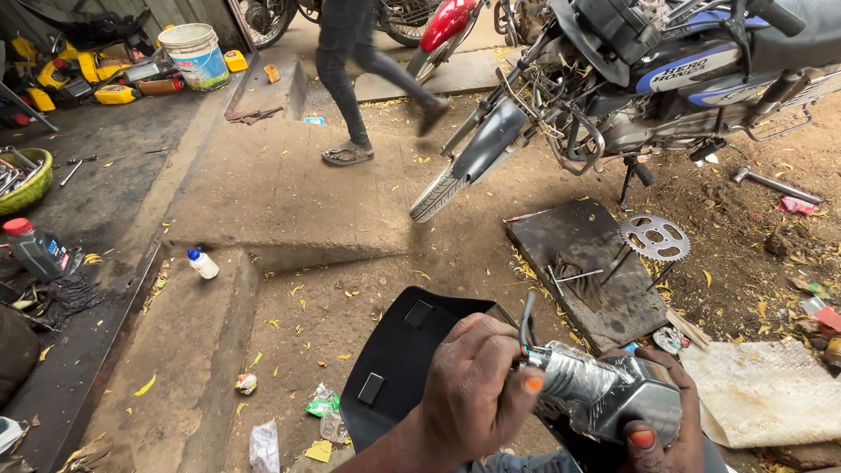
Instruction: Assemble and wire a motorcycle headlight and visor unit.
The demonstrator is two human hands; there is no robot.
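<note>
Hands gripping a silver metal part [604, 394] low over the dirt floor [350, 298]: left hand [477, 385] pinching its wired end, right hand [666, 420] cupping beneath. Possibly straining the thin wires [526, 328]; risking dropping it onto the black cover [399, 359].

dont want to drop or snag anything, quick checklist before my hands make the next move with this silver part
1. Right hand under the silver part, thumb on top: ok.
2. Left hand on its wire end: ok.
3. Wires free of snags: cannot tell, their lower ends are hidden behind the left hand.
4. Black panel lying flat below the hands: ok.
5. Ground beside you free of loose parts: not ok, a sprocket and a T-shaped tool lie on the dark slab.
6. Walking person well away: ok.
</note>
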